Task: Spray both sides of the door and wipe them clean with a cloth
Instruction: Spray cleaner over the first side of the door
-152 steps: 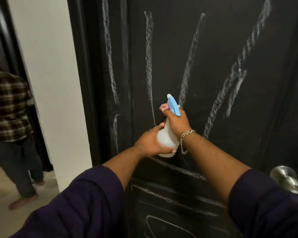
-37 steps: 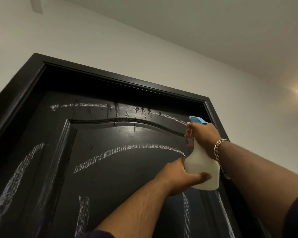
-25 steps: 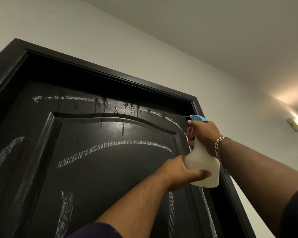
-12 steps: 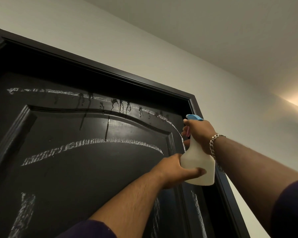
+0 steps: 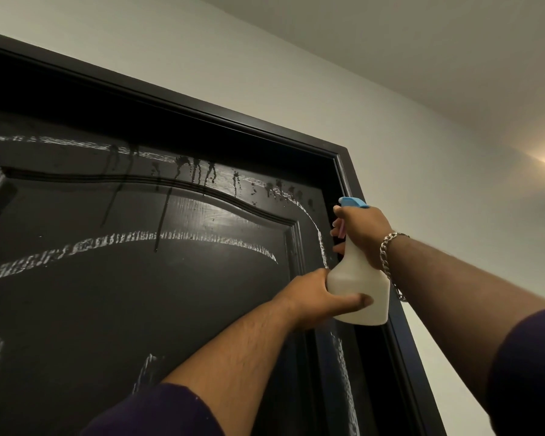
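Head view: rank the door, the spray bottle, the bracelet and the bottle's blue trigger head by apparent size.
1. Door, fills most of the frame.
2. Spray bottle, held by the left hand and right hand.
3. Bracelet and blue trigger head: unsure, the head is partly hidden.

We see door [image 5: 177, 294]: dark wood, visible grain, semi-glossy sheen at panel centre; chalky white streaks [image 5: 158, 243] rough, wet drips [image 5: 164, 215] shiny. Spray bottle [image 5: 359, 287], right of centre: translucent matt white plastic, blue plastic head. Bracelet [image 5: 387, 256]: polished metal chain. Sleeves [image 5: 158, 413]: dark matt cloth. Wall [image 5: 453, 199]: smooth matt paint.
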